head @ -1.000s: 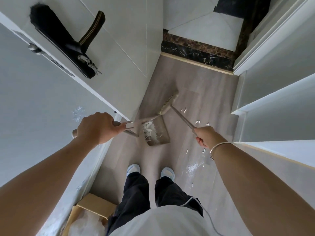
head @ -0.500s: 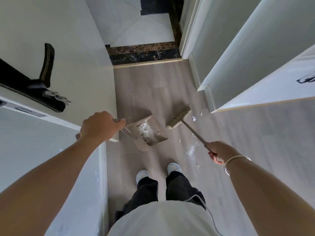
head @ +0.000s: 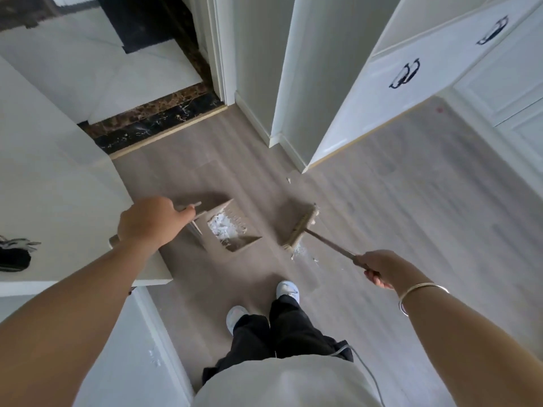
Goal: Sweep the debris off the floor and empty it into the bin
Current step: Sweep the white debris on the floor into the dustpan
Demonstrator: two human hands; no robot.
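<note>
My left hand (head: 150,223) grips the upright handle of a beige dustpan (head: 235,230) standing on the grey wood floor ahead of my feet. White paper scraps (head: 221,226) lie heaped inside the pan. My right hand (head: 382,267) holds the long stick of a broom (head: 301,227), whose bristle head rests on the floor to the right of the pan. A patch of white crumbs and dust (head: 299,251) lies by the near end of the broom head. One small white scrap (head: 288,180) lies farther off near the door corner. No bin is in view.
An open door leaf (head: 73,201) with a dark handle (head: 14,257) stands close on my left. White doors (head: 396,83) with black pulls stand open on the right. A dark marble threshold (head: 155,124) crosses the floor ahead. My slippered feet (head: 264,304) stand just behind the pan.
The view has swung to the right. The broom head has left the dustpan and now rests on the floor to its right, by the white dust patch. The pan has stayed with my left hand.
</note>
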